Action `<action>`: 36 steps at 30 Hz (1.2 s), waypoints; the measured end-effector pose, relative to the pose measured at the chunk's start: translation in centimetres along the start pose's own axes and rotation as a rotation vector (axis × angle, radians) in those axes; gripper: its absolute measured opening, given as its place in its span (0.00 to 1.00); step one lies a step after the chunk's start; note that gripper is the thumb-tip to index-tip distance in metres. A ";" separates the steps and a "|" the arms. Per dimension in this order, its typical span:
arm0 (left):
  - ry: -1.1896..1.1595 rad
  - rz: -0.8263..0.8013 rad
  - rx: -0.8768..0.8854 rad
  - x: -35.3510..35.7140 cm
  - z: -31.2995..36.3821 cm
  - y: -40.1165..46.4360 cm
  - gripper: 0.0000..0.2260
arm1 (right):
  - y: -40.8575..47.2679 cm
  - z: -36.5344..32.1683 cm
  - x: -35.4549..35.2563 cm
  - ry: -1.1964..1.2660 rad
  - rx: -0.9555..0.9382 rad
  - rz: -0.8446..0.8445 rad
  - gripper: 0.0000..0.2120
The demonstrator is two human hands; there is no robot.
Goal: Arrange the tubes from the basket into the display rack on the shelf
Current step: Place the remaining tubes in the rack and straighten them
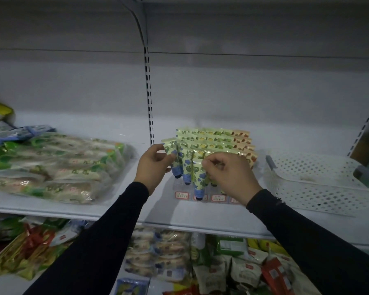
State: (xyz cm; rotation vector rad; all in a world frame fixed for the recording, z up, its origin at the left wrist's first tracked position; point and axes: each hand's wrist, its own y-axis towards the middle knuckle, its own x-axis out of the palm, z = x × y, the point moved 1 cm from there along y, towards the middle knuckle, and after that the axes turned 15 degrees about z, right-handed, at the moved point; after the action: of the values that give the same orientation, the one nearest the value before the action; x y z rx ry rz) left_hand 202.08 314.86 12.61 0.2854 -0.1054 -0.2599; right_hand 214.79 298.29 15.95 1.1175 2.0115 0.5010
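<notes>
Both my arms reach forward and slightly up over the front edge of the white shelf (pixel 51 206), black sleeves down to the wrists, hands meeting in front of the clear display rack (pixel 202 193) that stands near the shelf's middle.

My left hand (pixel 152 167) is turned with the back toward me, wrist bent a little inward. Its thumb and curled fingers pinch a blue-capped tube (pixel 173 159) with a blue flower print, holding it cap down and tilted, at the left front corner of the rack, just beside the tubes already standing there.

My right hand (pixel 228 174) comes in from the lower right, knuckles up, fingers curled. The thumb and forefinger close on the upper part of another blue-flower tube (pixel 198 177), which stands cap down in the front row, its dark cap low against the rack's front label strip.

Behind these, rows of tubes (pixel 219 141) fill the rack, cap down with crimped ends up: blue-flower ones on the left, yellow and green prints in the middle, orange ones on the right.

The white perforated basket (pixel 320 184) sits on the same shelf to the right of the rack, apart from my hands. To the left lies a pile of clear-wrapped packets (pixel 58 167).
</notes>
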 end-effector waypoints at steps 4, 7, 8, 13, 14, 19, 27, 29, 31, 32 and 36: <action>0.051 -0.020 0.016 0.4 -0.8 0.2 0.12 | 0.2 0.1 -0.1 0.019 0.020 0.021 0.07; 0.076 -0.018 0.018 0.4 -1.1 0.3 0.12 | 0.6 -0.1 -0.1 0.028 0.027 0.039 0.08; 0.074 -0.017 0.015 0.3 -1.2 0.3 0.10 | 0.7 -0.1 -0.1 0.019 0.025 0.042 0.08; 0.098 -0.005 0.048 0.3 -1.2 0.6 0.06 | 1.2 -0.5 0.2 -0.020 0.000 0.056 0.08; 0.098 -0.004 0.060 0.2 -1.2 0.7 0.06 | 1.3 -0.5 0.3 -0.027 -0.002 0.059 0.09; 0.071 0.004 0.069 0.2 -1.2 0.9 0.11 | 1.0 -0.4 0.5 -0.054 -0.027 0.061 0.08; 0.026 -0.015 0.038 0.1 -0.7 1.1 0.05 | 0.9 -0.6 0.6 -0.081 -0.047 0.053 0.09; 0.039 -0.027 0.047 0.2 -0.6 1.2 0.06 | 0.9 -0.7 0.7 -0.088 -0.055 0.052 0.09; 0.040 -0.050 0.046 0.3 -0.5 1.3 0.07 | 0.9 -0.8 0.7 -0.090 -0.070 0.048 0.09; 0.040 -0.059 0.042 0.2 -0.4 1.3 0.08 | 1.0 -0.8 0.7 -0.094 -0.079 0.045 0.09; 0.040 -0.082 0.034 0.2 -0.3 1.4 0.09 | 1.4 -0.9 0.9 -0.110 -0.135 0.031 0.10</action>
State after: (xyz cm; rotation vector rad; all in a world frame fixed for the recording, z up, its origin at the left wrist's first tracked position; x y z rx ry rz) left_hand 202.60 316.20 12.72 0.3288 -0.0587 -0.3336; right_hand 214.52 299.78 17.05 1.0711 1.8400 0.5700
